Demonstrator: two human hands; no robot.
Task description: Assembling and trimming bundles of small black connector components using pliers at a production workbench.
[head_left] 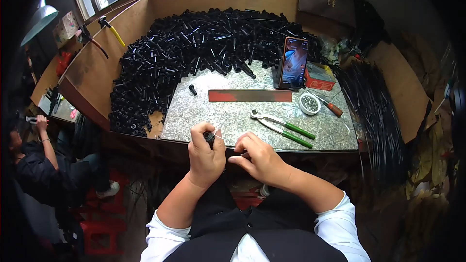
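Gripping a black part [209,138] in the left hand [207,159], fingers closed around it, round end showing between thumb and forefinger, at the front edge of the table [187,121]. Noting what looks like a thin pale strand [218,137] by the thumb. Holding the right hand [258,157] just beside, fingers curled; being unable to tell whether anything is gripped there.

Calling, in judgement, for a firm left hold, the round end left uncovered, and light fingertip control close to it.

Finding pliers [284,128] with green handles just beyond the right hand, possibly obstructing a forward reach. Observing farther off a red-and-grey flat bar [250,96], a bowl [309,104] of small bits, a screwdriver [334,109] near it and a propped phone [294,63]. Seeing a heap of black pieces [204,39] crowding the back and left, and long black strands [376,111] spilling over the right edge.
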